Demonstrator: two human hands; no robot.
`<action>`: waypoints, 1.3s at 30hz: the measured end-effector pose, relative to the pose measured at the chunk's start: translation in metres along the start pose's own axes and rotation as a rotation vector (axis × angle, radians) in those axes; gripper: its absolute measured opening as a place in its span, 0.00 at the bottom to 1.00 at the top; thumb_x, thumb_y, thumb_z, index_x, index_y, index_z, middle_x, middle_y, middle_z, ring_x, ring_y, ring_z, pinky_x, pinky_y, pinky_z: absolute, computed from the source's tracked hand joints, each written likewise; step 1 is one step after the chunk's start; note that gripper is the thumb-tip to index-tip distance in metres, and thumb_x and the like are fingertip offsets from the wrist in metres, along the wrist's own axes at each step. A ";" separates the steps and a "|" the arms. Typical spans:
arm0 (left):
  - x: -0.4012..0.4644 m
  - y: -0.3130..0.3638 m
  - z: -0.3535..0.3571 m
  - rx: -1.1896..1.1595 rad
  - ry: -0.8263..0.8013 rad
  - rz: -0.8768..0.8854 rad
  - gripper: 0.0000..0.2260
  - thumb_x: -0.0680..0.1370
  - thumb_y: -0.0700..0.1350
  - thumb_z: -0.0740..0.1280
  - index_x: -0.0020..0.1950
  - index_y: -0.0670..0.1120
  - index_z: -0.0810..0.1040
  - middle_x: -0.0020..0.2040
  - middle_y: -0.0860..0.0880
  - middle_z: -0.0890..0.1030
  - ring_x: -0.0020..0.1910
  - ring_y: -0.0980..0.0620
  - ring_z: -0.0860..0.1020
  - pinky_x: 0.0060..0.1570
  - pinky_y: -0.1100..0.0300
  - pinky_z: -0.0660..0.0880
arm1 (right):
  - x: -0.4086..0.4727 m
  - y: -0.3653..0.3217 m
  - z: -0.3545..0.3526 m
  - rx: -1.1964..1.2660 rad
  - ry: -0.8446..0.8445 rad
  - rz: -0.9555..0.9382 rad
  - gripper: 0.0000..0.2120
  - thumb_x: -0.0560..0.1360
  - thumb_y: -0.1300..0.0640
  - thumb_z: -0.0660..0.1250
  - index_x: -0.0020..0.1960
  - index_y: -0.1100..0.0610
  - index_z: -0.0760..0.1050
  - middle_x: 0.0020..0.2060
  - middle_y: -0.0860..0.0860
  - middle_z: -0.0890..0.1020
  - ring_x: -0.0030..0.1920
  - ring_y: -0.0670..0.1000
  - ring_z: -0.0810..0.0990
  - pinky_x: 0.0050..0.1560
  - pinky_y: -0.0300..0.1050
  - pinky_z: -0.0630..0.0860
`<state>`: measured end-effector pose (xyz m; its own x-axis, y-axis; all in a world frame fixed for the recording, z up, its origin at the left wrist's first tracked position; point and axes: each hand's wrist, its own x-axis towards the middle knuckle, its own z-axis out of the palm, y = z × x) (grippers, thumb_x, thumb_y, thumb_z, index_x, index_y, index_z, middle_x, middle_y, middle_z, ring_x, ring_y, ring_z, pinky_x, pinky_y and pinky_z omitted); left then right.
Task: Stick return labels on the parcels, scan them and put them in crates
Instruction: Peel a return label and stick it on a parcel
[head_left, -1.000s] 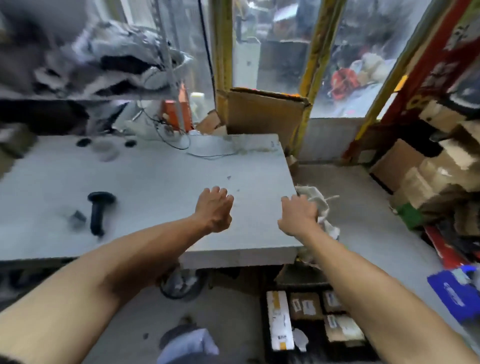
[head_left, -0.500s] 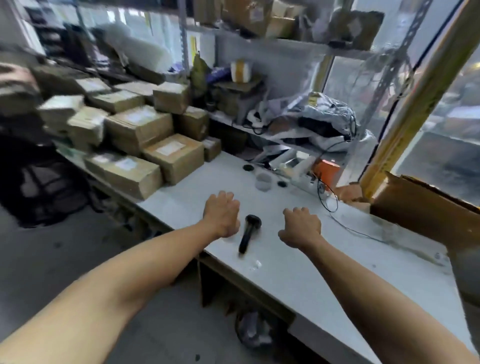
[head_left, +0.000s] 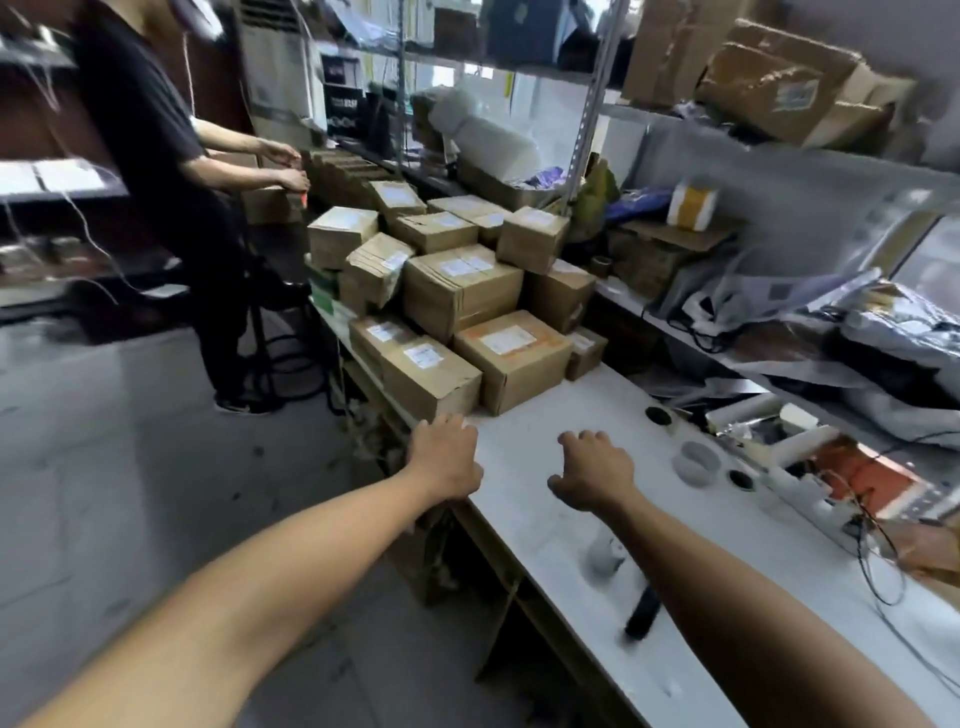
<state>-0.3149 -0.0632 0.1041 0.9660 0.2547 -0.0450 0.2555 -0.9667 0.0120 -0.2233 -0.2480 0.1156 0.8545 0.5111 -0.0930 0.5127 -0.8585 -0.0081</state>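
A pile of cardboard parcels with white labels stands at the far end of the white table (head_left: 524, 499). Nearest to me are a low parcel (head_left: 431, 376) at the table's edge and an orange-topped parcel (head_left: 511, 358) beside it. My left hand (head_left: 447, 457) reaches out over the table's front edge, just short of the low parcel, fingers loose and holding nothing. My right hand (head_left: 595, 470) hovers over the table a little to the right, also holding nothing. A black handheld scanner (head_left: 643, 613) lies on the table, partly hidden under my right forearm.
Another person (head_left: 171, 171) stands at the left, handling a box at the far end of the pile. Shelves with boxes, grey bags and cables run along the right. A tape roll (head_left: 696, 462) and an orange device (head_left: 872, 478) sit near the back of the table.
My view has swung left, from the table's right end to the parcel pile. Both hands have moved along the table toward the parcels; the scanner now lies behind them under my right forearm.
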 end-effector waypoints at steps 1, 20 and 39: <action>0.006 -0.007 0.001 -0.025 -0.004 -0.025 0.20 0.80 0.54 0.62 0.69 0.46 0.72 0.68 0.45 0.72 0.67 0.44 0.69 0.62 0.49 0.69 | 0.012 -0.006 0.000 0.012 -0.002 -0.023 0.26 0.77 0.46 0.68 0.72 0.53 0.68 0.64 0.54 0.76 0.64 0.56 0.72 0.57 0.51 0.74; 0.193 -0.125 0.065 -0.720 -0.201 -0.554 0.29 0.77 0.58 0.65 0.75 0.46 0.66 0.70 0.44 0.72 0.68 0.42 0.73 0.64 0.49 0.73 | 0.270 -0.106 0.049 0.166 -0.137 -0.191 0.53 0.64 0.31 0.75 0.79 0.49 0.55 0.73 0.53 0.66 0.73 0.57 0.63 0.68 0.57 0.69; 0.217 -0.177 0.115 -1.634 -0.555 -0.795 0.63 0.61 0.73 0.75 0.81 0.60 0.37 0.82 0.47 0.55 0.76 0.35 0.63 0.53 0.41 0.80 | 0.282 -0.124 0.088 0.405 -0.265 0.045 0.70 0.56 0.35 0.82 0.81 0.47 0.39 0.73 0.54 0.58 0.73 0.59 0.55 0.71 0.61 0.67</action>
<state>-0.1546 0.1604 -0.0227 0.5866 0.2110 -0.7819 0.6763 0.4036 0.6163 -0.0539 -0.0008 0.0031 0.7974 0.4900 -0.3521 0.3567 -0.8535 -0.3799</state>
